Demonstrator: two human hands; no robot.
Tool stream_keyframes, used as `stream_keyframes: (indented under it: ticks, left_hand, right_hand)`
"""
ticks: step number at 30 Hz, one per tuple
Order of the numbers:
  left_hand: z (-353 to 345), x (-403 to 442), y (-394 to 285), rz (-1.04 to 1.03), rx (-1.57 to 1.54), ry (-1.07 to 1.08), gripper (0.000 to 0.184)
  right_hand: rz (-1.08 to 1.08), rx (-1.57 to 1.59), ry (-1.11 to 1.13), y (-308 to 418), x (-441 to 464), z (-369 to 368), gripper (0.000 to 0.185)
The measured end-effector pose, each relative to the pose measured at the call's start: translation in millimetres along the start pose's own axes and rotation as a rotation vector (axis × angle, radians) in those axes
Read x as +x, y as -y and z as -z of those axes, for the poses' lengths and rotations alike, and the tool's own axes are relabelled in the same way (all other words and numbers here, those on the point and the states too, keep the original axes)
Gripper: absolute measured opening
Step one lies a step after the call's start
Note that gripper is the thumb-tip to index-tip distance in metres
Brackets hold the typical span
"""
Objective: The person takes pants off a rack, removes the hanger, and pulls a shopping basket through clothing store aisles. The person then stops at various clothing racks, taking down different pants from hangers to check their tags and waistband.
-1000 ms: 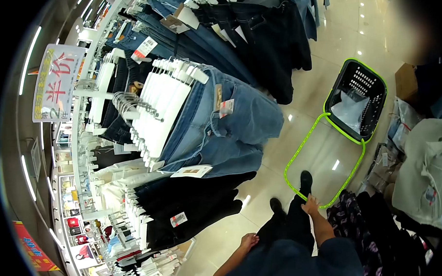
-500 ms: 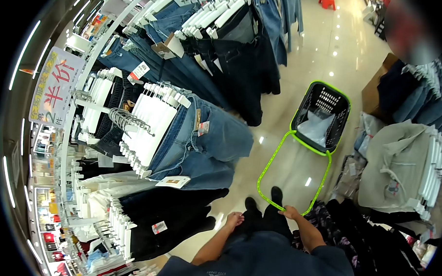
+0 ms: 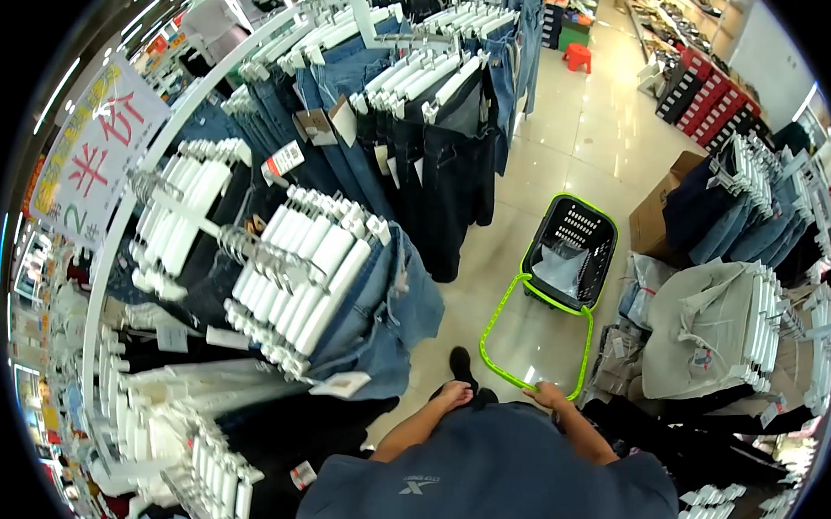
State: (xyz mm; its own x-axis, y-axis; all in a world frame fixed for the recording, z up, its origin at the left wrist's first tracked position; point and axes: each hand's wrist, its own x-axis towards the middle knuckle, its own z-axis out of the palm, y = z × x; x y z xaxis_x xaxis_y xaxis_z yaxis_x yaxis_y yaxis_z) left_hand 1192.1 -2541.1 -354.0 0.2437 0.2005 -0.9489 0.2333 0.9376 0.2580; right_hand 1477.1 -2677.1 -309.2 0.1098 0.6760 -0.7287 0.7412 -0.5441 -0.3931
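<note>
My right hand is closed round the near end of a bright green pull handle. The handle runs forward to a black shopping basket with a green rim, low over the shiny floor. Inside the basket lies a pale, greyish package, its kind unclear. My left hand is held in front of my body with its fingers curled, and nothing shows in it. Denim garments on white hangers hang beyond it to the left, apart from the hand.
A curved rack with jeans and dark trousers lines the left, under a sale sign. Beige garments, wrapped packages and a cardboard box stand right. A red stool is farther up the aisle.
The view has shifted, showing more of the far aisle and shelves. The basket appears nearer and slightly left, my right hand still on its handle. Only one of my shoes shows clearly now.
</note>
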Motion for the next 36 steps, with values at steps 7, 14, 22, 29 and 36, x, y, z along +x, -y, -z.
stream_keyframes:
  ticks: [7, 14, 22, 29, 36]
  left_hand:
    - [74, 49, -106, -0.322, -0.023, -0.213, 0.014]
    - [175, 65, -114, -0.087, -0.540, -0.099, 0.011]
    - [170, 64, -62, 0.188, -0.771, 0.129, 0.012]
    - [121, 35, -74, 0.129, -0.769, -0.058, 0.027]
    - [101, 70, -94, 0.046, -0.695, -0.245, 0.015]
  right_hand:
    - [-0.123, -0.009, 0.146, 51, 45, 30, 0.079]
    - [-0.274, 0.104, -0.207, 78, 64, 51, 0.068]
    - [-0.349, -0.104, -0.894, 66, 74, 81, 0.024]
    - [-0.104, -0.053, -1.256, 16, 58, 111, 0.011]
    - [-0.087, -0.119, -1.104, -78, 61, 189, 0.006]
